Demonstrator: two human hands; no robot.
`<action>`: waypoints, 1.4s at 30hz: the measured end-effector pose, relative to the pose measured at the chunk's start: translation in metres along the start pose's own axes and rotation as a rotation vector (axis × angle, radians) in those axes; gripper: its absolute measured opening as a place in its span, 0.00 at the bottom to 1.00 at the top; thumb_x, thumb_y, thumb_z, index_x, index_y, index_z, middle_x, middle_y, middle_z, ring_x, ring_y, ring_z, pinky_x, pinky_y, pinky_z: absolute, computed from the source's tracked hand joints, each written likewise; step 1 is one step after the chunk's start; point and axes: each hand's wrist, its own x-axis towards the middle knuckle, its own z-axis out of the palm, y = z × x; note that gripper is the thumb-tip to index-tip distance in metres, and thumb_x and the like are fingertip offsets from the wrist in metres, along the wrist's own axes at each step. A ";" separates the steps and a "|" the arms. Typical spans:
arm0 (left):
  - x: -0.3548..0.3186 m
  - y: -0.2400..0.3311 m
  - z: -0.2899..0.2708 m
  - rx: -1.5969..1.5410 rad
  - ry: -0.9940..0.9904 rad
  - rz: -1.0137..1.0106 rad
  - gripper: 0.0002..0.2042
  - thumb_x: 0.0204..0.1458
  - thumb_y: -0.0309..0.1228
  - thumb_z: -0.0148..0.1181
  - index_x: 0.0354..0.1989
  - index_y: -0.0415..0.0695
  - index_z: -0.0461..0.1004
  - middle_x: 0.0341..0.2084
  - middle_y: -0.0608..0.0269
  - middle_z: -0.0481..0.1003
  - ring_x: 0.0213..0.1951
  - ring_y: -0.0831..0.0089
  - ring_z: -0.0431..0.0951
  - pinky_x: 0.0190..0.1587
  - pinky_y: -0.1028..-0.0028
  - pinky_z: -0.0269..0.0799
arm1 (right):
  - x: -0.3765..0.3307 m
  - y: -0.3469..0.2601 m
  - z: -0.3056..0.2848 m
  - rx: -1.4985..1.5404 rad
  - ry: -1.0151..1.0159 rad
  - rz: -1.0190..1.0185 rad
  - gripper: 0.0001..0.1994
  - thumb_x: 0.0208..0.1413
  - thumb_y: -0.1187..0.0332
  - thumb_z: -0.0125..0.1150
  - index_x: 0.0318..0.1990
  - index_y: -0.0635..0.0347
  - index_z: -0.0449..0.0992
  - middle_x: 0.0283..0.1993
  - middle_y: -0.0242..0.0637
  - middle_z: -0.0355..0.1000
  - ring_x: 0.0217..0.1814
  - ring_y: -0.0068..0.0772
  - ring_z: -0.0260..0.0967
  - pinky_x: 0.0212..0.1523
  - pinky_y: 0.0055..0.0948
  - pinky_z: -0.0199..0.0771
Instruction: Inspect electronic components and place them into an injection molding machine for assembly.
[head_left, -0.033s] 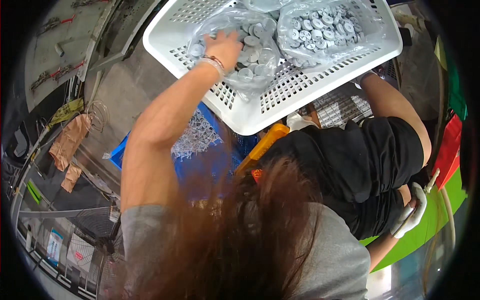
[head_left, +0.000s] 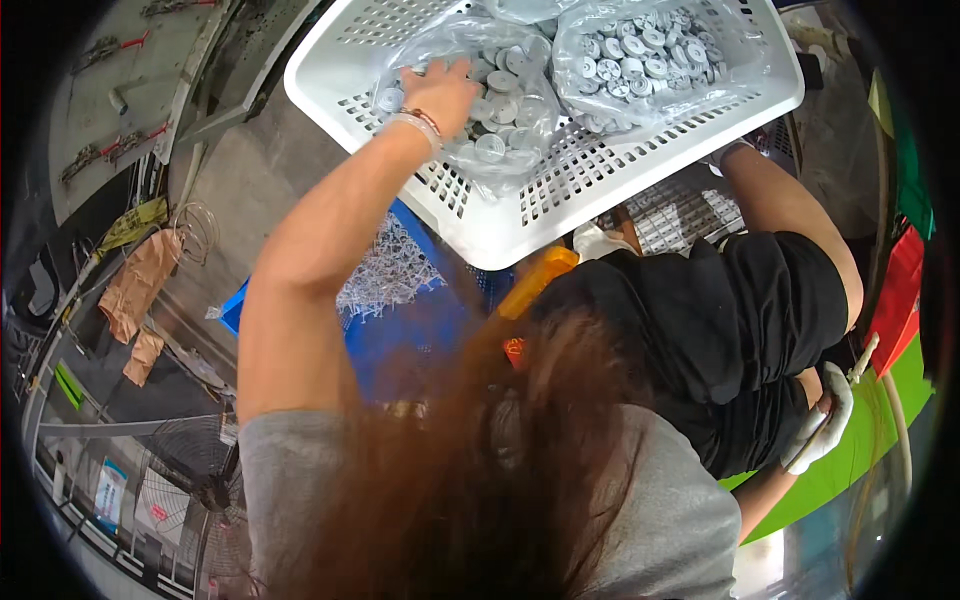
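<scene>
My bare left hand [head_left: 440,95] reaches into a clear plastic bag [head_left: 545,110] of small grey round plastic parts [head_left: 502,82]. Its fingers are apart over the parts, and a band circles the wrist. No part shows plainly gripped in it. The bag lies in a white slotted basket [head_left: 470,240]. At the far right, my right hand [head_left: 822,425] wears a white glove beside my black shorts [head_left: 690,340]. A thin dark line crosses this glove, and how its fingers are bent is unclear. Brown hair covers much of the lower middle.
Another clear bag of grey round parts [head_left: 640,60] lies in the basket. Below it, a blue bin [head_left: 430,325] holds many small clear pieces [head_left: 390,270]. A yellow-orange bar [head_left: 540,283] sits near the bin. At left are brown paper [head_left: 140,285] and a fan [head_left: 195,480].
My left hand and forearm have shifted slightly left. The hair has swung over more of the yellow-orange bar. The right hand looks the same.
</scene>
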 end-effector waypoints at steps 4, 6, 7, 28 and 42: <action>0.002 -0.013 0.004 -0.073 0.075 -0.093 0.15 0.47 0.31 0.53 0.45 0.53 0.72 0.54 0.63 0.61 0.56 0.58 0.61 0.50 0.40 0.59 | -0.002 0.005 0.002 -0.034 0.024 -0.004 0.11 0.56 0.79 0.44 0.44 0.75 0.67 0.45 0.51 0.69 0.51 0.41 0.66 0.57 0.36 0.62; 0.004 -0.012 0.006 -0.079 0.096 -0.171 0.15 0.47 0.31 0.53 0.46 0.53 0.72 0.56 0.64 0.60 0.57 0.57 0.60 0.51 0.39 0.58 | -0.002 -0.004 0.006 -0.061 0.040 0.015 0.10 0.56 0.79 0.44 0.44 0.75 0.68 0.45 0.51 0.69 0.51 0.41 0.66 0.58 0.37 0.62; 0.005 -0.011 0.010 -0.090 0.131 -0.242 0.16 0.48 0.31 0.53 0.47 0.53 0.71 0.57 0.64 0.60 0.58 0.57 0.59 0.52 0.39 0.57 | 0.000 -0.010 0.009 -0.053 0.050 0.006 0.10 0.57 0.79 0.44 0.44 0.75 0.68 0.45 0.51 0.69 0.51 0.41 0.66 0.57 0.37 0.62; -0.006 0.130 0.042 -0.407 0.310 -0.197 0.07 0.45 0.28 0.51 0.33 0.43 0.68 0.18 0.61 0.74 0.21 0.63 0.78 0.23 0.65 0.71 | 0.008 -0.005 0.000 0.036 0.028 -0.034 0.12 0.60 0.72 0.42 0.42 0.73 0.68 0.43 0.48 0.71 0.47 0.38 0.68 0.53 0.34 0.66; -0.039 0.068 -0.070 -0.750 0.049 0.118 0.24 0.49 0.53 0.51 0.45 0.46 0.72 0.38 0.51 0.74 0.44 0.56 0.73 0.46 0.62 0.67 | 0.005 -0.019 -0.008 -0.123 0.060 -0.106 0.09 0.59 0.78 0.41 0.41 0.72 0.68 0.42 0.48 0.72 0.47 0.38 0.69 0.54 0.34 0.67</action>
